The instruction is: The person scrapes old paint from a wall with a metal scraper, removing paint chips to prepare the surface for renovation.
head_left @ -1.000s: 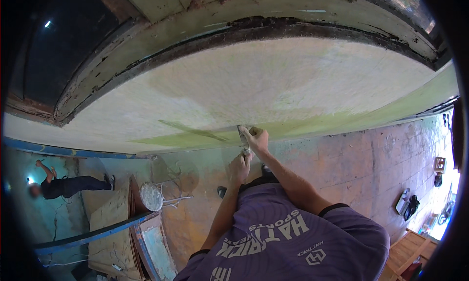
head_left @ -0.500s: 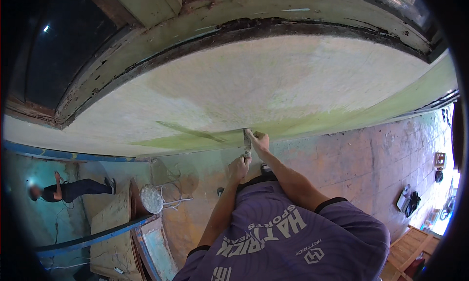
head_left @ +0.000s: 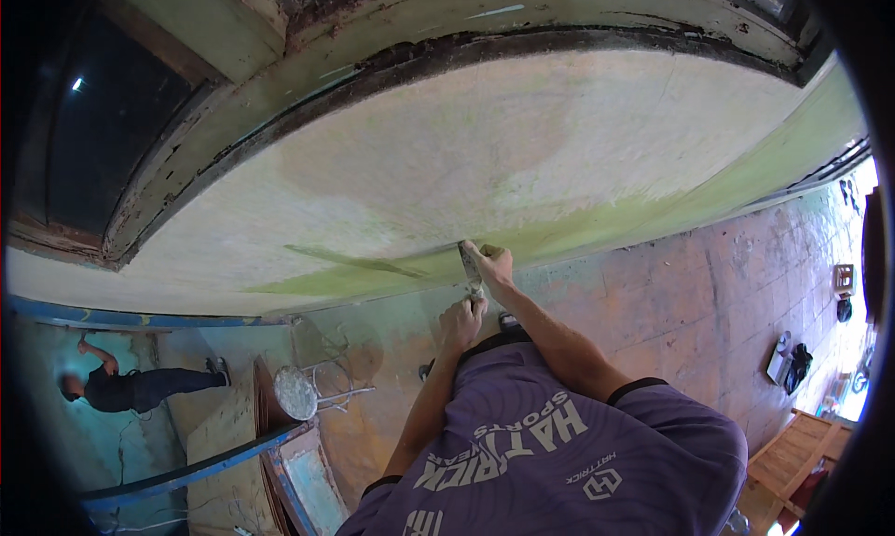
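A scraper (head_left: 472, 273), narrow and smeared pale along its length, stands between both my hands close to the wall. My right hand (head_left: 495, 264) is closed on its upper part, thumb and fingers near the dark blade end. Lower down, my left hand (head_left: 461, 322) is wrapped round its other end. Just beyond the blade is the wall (head_left: 447, 163), coated off-white above with a bare green band along the bottom. A darker streak (head_left: 359, 261) crosses the green to the left of my hands. The exact blade edge is too small to make out.
A round stool (head_left: 296, 392) with a speckled top stands on the tiled floor (head_left: 643, 294) at left. Beyond the blue-edged frame (head_left: 186, 463), a co-worker (head_left: 112, 387) faces another wall. A wooden piece of furniture (head_left: 792, 457) is at lower right; a dark frame (head_left: 522, 44) borders the wall above.
The scraper's upper end tilts a little more to the left, both hands still on it. My view has shifted slightly. The co-worker's arm is now raised toward the wall.
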The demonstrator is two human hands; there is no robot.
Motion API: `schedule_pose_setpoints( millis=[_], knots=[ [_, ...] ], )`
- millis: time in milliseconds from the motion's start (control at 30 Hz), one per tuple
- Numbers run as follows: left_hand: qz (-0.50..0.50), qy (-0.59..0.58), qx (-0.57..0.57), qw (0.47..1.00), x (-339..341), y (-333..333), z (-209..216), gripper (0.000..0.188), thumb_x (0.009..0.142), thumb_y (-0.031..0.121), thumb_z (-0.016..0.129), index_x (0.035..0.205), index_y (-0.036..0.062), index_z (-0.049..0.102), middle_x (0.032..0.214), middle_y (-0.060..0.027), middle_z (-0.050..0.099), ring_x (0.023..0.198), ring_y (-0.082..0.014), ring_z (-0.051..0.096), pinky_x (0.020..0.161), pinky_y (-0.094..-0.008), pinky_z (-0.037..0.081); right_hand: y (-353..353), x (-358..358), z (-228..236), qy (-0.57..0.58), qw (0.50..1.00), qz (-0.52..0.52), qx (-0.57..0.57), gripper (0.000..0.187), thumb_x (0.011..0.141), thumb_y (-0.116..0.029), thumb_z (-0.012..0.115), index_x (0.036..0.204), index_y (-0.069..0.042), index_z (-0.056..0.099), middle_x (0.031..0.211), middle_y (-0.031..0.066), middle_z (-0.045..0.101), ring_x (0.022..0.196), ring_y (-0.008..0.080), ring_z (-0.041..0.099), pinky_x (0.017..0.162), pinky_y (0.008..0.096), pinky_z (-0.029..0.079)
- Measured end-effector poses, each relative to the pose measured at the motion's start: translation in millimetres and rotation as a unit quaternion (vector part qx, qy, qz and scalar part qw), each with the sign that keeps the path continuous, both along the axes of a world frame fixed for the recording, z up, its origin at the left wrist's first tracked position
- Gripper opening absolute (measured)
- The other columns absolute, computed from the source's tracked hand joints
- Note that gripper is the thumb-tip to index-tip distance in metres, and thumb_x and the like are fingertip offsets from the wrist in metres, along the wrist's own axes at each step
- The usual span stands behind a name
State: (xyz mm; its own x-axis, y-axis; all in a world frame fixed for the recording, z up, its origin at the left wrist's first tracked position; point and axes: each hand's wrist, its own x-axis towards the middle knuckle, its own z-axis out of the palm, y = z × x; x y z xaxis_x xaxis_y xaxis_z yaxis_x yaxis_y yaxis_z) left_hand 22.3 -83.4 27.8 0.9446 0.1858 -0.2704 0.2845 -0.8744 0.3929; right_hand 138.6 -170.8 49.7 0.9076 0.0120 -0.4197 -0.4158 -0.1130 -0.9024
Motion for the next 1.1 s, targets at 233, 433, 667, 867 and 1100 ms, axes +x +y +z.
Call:
schedule_pose_setpoints(
  millis=[233,433,667,867,1100],
  knots=[
    [0.041,-0.038,-0.021,0.998,1,0,-8,0.045,0.096,0.045,0.041,0.094,0.0053,0.064,0.081,-0.0207,0.066,0.076,-0.0406,0.064,0.068,-0.051,0.049,0,4,-1,-0.049,0.998,0.001,0.033,0.053,0.079,-0.044,0.076,0.056,-0.004,0.051,0.054,-0.005,0.044,0.051,0.006,0.037,0.045,0.0283,0.031],
    [0.041,-0.034,-0.025,0.998,11,-11,14,0.049,0.096,0.047,0.04,0.096,0.0043,0.063,0.083,-0.0211,0.067,0.078,-0.0409,0.064,0.071,-0.0514,0.049,-8,5,28,-0.034,0.998,-0.012,0.047,0.048,0.079,-0.042,0.077,0.064,0.001,0.062,0.055,0.001,0.056,0.051,0.0068,0.05,0.047,0.0282,0.043],
    [0.014,0.008,-0.016,1.0,13,-8,5,0.049,0.096,0.046,0.039,0.096,0.004,0.063,0.087,-0.0222,0.067,0.08,-0.0414,0.064,0.072,-0.0519,0.049,-10,7,20,-0.052,0.999,0.007,0.011,0.046,0.08,-0.038,0.077,0.061,0.0,0.058,0.056,-0.0032,0.052,0.052,0.0047,0.044,0.047,0.0252,0.038],
    [0.026,-0.021,-0.051,0.998,17,-19,28,0.048,0.096,0.045,0.039,0.096,0.0041,0.063,0.087,-0.0226,0.067,0.081,-0.042,0.064,0.073,-0.0522,0.049,-18,8,80,-0.049,0.996,-0.008,0.075,0.045,0.08,-0.039,0.077,0.062,-0.001,0.06,0.056,-0.0022,0.055,0.053,0.0047,0.046,0.047,0.0258,0.039],
    [0.019,-0.058,-0.036,0.997,17,-20,30,0.046,0.096,0.044,0.04,0.093,0.0039,0.062,0.083,-0.0221,0.066,0.077,-0.0431,0.063,0.07,-0.0524,0.049,-17,11,66,-0.038,0.998,0.003,0.047,0.045,0.079,-0.039,0.078,0.062,-0.001,0.06,0.056,-0.0017,0.055,0.052,0.005,0.049,0.046,0.025,0.04]
  ],
)
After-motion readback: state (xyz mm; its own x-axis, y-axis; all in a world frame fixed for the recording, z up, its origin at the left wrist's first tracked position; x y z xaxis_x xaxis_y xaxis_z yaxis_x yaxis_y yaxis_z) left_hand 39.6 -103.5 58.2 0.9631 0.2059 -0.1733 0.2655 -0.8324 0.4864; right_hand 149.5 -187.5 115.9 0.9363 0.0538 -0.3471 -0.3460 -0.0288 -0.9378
